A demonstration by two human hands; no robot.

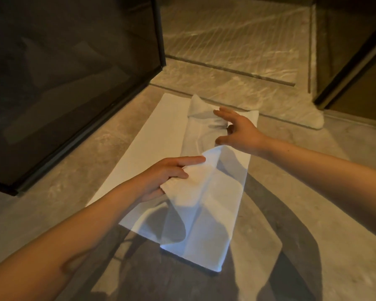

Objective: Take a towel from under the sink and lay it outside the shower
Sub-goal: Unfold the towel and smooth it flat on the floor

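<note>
The white towel (152, 135) lies partly unfolded on the floor, one flat layer spread out beyond the left hand (163, 177), which pinches a raised fold at its near side, while a rumpled strip runs beneath the open right hand (239, 131).

Towel on the floor before the shower threshold

The white folded cloth towel (206, 224) lies on the beige stone floor (291, 235), its far end near the shower's raised stone threshold (232, 78). The dark glass shower panel (70, 79) stands to its left. The left hand (169, 177) grips a lifted fold; the right hand (239, 129) hovers above the far end.
</note>
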